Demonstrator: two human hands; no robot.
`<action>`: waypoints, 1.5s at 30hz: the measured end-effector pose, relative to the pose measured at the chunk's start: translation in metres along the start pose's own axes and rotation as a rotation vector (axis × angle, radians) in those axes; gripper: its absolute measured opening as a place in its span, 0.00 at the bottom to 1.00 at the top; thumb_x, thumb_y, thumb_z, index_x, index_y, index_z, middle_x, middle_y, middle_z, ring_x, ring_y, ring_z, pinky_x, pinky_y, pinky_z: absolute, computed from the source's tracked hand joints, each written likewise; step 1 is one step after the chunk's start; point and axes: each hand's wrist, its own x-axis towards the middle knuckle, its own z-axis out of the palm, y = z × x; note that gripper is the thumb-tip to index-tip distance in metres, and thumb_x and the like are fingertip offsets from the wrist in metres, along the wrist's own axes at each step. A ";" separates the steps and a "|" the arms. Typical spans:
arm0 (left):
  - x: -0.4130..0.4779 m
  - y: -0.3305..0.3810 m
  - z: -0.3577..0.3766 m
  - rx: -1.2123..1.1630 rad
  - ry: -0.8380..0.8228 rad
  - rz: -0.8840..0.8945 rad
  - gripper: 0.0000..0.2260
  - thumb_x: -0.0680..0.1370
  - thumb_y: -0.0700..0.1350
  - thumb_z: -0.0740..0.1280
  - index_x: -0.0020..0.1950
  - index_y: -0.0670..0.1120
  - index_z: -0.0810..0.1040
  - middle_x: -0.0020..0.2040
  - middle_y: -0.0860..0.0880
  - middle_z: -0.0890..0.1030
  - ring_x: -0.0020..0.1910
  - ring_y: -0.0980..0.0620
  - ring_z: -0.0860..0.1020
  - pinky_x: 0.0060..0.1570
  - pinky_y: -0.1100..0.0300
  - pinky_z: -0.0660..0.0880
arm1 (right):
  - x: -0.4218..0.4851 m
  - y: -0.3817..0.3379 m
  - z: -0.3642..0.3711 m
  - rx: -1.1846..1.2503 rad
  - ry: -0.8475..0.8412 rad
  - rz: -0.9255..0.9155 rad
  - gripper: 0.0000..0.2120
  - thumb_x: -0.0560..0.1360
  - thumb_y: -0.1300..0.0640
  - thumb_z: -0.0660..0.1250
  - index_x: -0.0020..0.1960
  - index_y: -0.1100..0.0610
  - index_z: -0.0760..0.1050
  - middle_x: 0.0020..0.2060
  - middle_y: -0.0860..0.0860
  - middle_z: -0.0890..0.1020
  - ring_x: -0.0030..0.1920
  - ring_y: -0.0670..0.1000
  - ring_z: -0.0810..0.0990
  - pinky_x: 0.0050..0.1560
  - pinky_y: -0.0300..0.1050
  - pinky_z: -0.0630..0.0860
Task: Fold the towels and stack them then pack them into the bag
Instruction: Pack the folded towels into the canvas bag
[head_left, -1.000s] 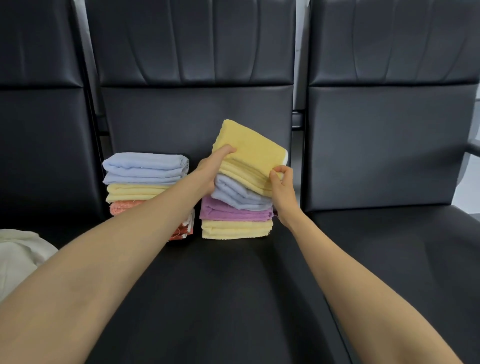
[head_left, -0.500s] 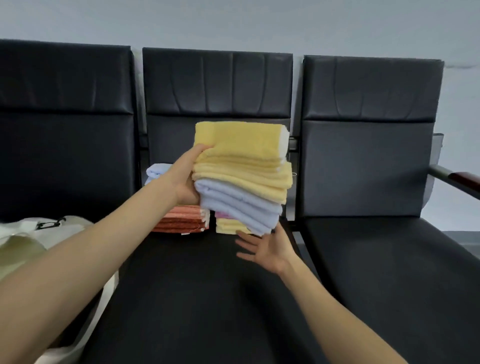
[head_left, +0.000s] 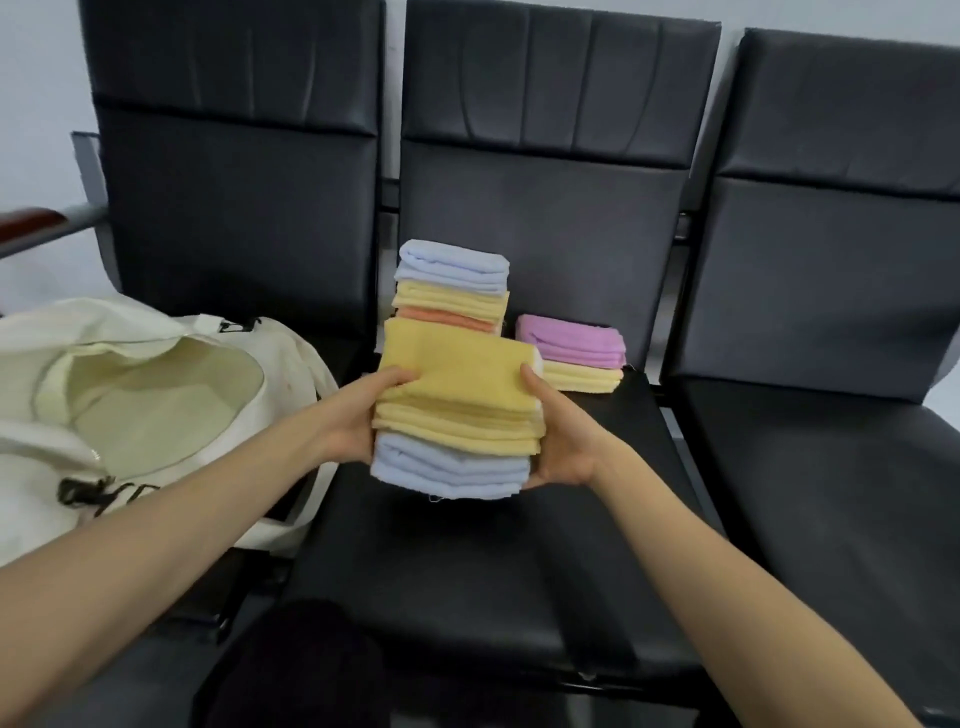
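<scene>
I hold a stack of folded towels (head_left: 457, 410), yellow ones on top and light blue ones below, above the middle seat. My left hand (head_left: 358, 415) grips its left side and my right hand (head_left: 558, 441) grips its right side and underside. Behind it on the seat stands a taller towel pile (head_left: 453, 283) of blue, yellow and orange towels. To its right lies a low pile (head_left: 576, 348) with a purple towel over a yellow one. A cream cloth bag (head_left: 156, 405) lies open on the left seat, its mouth facing up.
Three black padded chairs form a row; the middle seat (head_left: 493, 561) lies below the held stack. The right seat (head_left: 831, 493) bears nothing. A wooden armrest (head_left: 31, 223) sticks out at the far left. Something dark (head_left: 296, 670) sits low in front.
The stack has come off the right pile and toward me and left. My right hand, open below it half a second ago, now grips it. The view has swung left, showing the bag.
</scene>
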 end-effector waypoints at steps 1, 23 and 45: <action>-0.002 0.001 -0.006 0.028 0.005 0.009 0.21 0.73 0.53 0.70 0.64 0.47 0.76 0.61 0.44 0.80 0.60 0.44 0.78 0.62 0.44 0.72 | 0.005 -0.002 0.006 -0.007 0.032 -0.006 0.30 0.68 0.33 0.68 0.60 0.54 0.77 0.57 0.56 0.82 0.60 0.59 0.78 0.62 0.63 0.71; -0.083 0.045 -0.205 -0.238 0.382 0.432 0.07 0.77 0.50 0.63 0.51 0.50 0.78 0.48 0.50 0.83 0.46 0.51 0.82 0.54 0.54 0.74 | 0.094 -0.041 0.254 -0.137 -0.207 -0.078 0.11 0.75 0.53 0.70 0.54 0.56 0.74 0.48 0.56 0.81 0.47 0.57 0.80 0.53 0.55 0.75; -0.011 0.030 -0.251 -0.233 0.802 0.312 0.05 0.78 0.39 0.59 0.48 0.47 0.73 0.46 0.48 0.75 0.39 0.50 0.74 0.41 0.58 0.72 | 0.204 0.029 0.299 -0.018 0.070 -0.051 0.45 0.70 0.58 0.73 0.77 0.45 0.47 0.69 0.53 0.68 0.65 0.59 0.71 0.62 0.59 0.73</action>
